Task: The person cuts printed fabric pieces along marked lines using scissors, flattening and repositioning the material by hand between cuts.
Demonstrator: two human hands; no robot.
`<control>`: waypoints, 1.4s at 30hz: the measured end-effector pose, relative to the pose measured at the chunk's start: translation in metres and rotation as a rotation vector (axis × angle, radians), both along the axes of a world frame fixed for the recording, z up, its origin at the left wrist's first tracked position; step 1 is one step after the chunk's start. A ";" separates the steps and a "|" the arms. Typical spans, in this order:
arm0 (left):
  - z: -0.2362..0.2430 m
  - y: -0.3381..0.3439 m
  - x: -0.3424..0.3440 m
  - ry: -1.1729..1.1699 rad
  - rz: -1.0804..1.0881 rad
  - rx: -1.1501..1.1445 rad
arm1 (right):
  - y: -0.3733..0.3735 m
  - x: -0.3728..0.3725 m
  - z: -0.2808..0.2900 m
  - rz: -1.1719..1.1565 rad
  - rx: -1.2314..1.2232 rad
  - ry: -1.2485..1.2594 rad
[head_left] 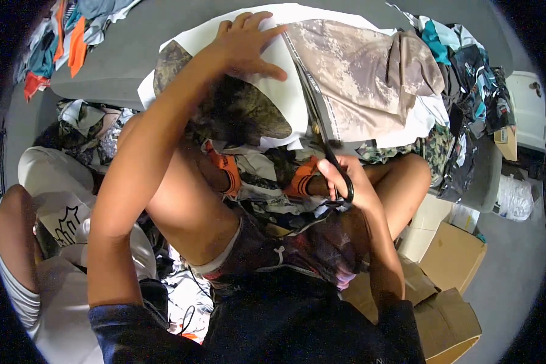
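Note:
My left hand lies with fingers spread on a white printed sheet of cloth, near its far edge. My right hand is wrapped round the black handles of a pair of scissors. Their blades point away from me, into the cloth along a dark strip beside the tan camouflage panel. A dark brown-green camouflage panel is printed left of the blades, partly covered by my left forearm. The cloth drapes over a grey couch, its near edge above my orange-and-black socks.
Cloth scraps lie on the couch at far left; dark and teal scraps pile at right. More camouflage scraps lie between my legs. Cardboard boxes stand at lower right. Another person's knee shows at left.

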State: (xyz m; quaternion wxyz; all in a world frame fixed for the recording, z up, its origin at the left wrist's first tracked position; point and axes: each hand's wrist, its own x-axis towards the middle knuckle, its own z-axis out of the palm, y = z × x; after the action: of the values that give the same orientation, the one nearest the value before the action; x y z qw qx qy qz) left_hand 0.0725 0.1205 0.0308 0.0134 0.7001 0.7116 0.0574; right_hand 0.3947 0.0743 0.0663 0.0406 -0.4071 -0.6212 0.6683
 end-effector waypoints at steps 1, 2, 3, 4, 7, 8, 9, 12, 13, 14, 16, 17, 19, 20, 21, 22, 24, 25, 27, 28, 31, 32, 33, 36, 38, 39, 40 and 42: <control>-0.003 0.003 0.000 -0.008 0.003 0.011 | 0.007 -0.006 0.001 -0.003 0.007 -0.011; -0.007 0.003 0.000 -0.014 0.008 0.017 | 0.012 -0.013 0.001 -0.004 0.010 -0.020; -0.012 0.004 -0.001 -0.021 0.012 0.023 | 0.016 -0.019 0.001 -0.006 0.012 -0.030; -0.016 0.005 -0.003 -0.029 0.016 0.029 | 0.019 -0.024 0.001 -0.009 0.014 -0.040; -0.010 0.004 -0.002 -0.040 0.024 -0.019 | 0.025 -0.031 0.003 -0.021 0.024 -0.083; -0.008 0.004 -0.001 -0.048 0.027 -0.041 | 0.026 -0.032 0.004 -0.027 0.032 -0.107; -0.007 0.005 0.000 -0.056 0.030 -0.063 | 0.026 -0.031 0.005 -0.034 0.040 -0.132; -0.002 0.003 -0.002 -0.048 0.014 -0.071 | 0.017 -0.020 0.014 -0.031 -0.001 -0.164; 0.000 0.002 -0.003 -0.045 0.003 -0.071 | 0.015 -0.015 0.018 -0.032 -0.017 -0.181; 0.001 0.001 -0.003 -0.043 -0.008 -0.071 | 0.014 -0.014 0.020 -0.033 -0.033 -0.198; 0.000 0.002 -0.003 -0.040 -0.009 -0.073 | 0.015 -0.015 0.021 -0.038 -0.032 -0.196; 0.000 0.001 -0.005 -0.034 -0.004 -0.073 | 0.016 -0.018 0.021 -0.037 -0.030 -0.189; 0.000 0.000 -0.005 -0.018 0.007 -0.074 | 0.019 -0.022 0.020 -0.035 -0.026 -0.174; 0.001 0.001 -0.003 -0.018 0.005 -0.074 | 0.022 -0.022 0.019 -0.037 -0.026 -0.174; 0.001 0.002 -0.001 -0.024 0.006 -0.072 | 0.025 -0.023 0.018 -0.031 -0.017 -0.167; 0.002 0.002 0.000 -0.029 0.007 -0.071 | 0.027 -0.025 0.017 -0.025 -0.008 -0.160; 0.002 0.002 0.003 -0.042 0.011 -0.067 | 0.030 -0.027 0.015 -0.012 0.010 -0.147; 0.004 -0.001 0.003 -0.041 0.013 -0.070 | 0.030 -0.027 0.014 -0.010 0.008 -0.146; 0.009 -0.004 0.003 -0.077 -0.016 -0.078 | 0.028 -0.028 0.011 -0.015 0.004 -0.136; 0.011 -0.004 0.003 -0.096 -0.032 -0.082 | 0.027 -0.028 0.009 -0.020 0.003 -0.132; 0.013 -0.003 0.003 -0.125 -0.047 -0.104 | 0.026 -0.028 0.008 -0.020 0.008 -0.136; 0.013 -0.002 0.002 -0.134 -0.044 -0.122 | 0.026 -0.029 0.009 -0.015 0.015 -0.144; 0.013 0.000 0.001 -0.142 -0.040 -0.140 | 0.026 -0.029 0.009 -0.009 0.022 -0.152; 0.011 0.003 0.000 -0.152 -0.040 -0.154 | 0.023 -0.023 0.013 0.002 0.007 -0.157; 0.011 0.004 -0.002 -0.154 -0.044 -0.149 | 0.018 -0.015 0.019 0.016 -0.038 -0.150; 0.012 0.004 -0.004 -0.154 -0.045 -0.146 | 0.018 -0.015 0.020 0.025 -0.060 -0.146; 0.013 0.004 -0.003 -0.154 -0.047 -0.146 | 0.018 -0.014 0.019 0.023 -0.060 -0.146; 0.017 0.005 -0.003 -0.187 -0.047 -0.194 | 0.019 -0.016 0.015 0.001 -0.048 -0.126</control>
State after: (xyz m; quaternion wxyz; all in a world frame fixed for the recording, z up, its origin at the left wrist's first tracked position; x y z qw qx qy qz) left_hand 0.0695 0.1254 0.0473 0.1486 0.7038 0.6927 0.0530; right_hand 0.3789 0.0935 0.0809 -0.0088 -0.4492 -0.6063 0.6562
